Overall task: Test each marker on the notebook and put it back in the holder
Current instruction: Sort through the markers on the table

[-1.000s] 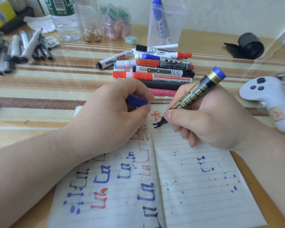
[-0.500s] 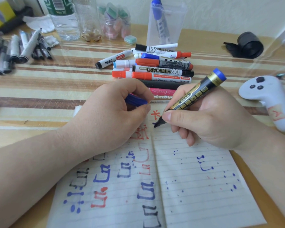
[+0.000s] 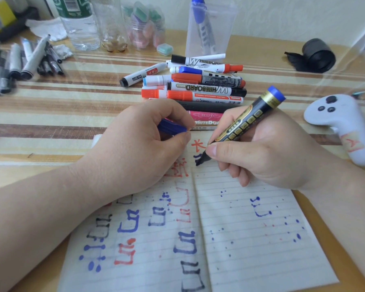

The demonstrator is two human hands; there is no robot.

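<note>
R hand (image 3: 268, 152) pinched blue-ended marker (image 3: 249, 119), tip on notebook (image 3: 261, 253); L hand (image 3: 135, 150) curled round blue cap (image 3: 171, 127), mostly hidden.

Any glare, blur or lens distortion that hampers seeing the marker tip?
Head view: soft daylight; sheen streaks the clear plastic table cover at far right; grey pens at the left edge are blurred; wide-angle bowing at edges; the black-and-gold marker tip is sharp.
</note>
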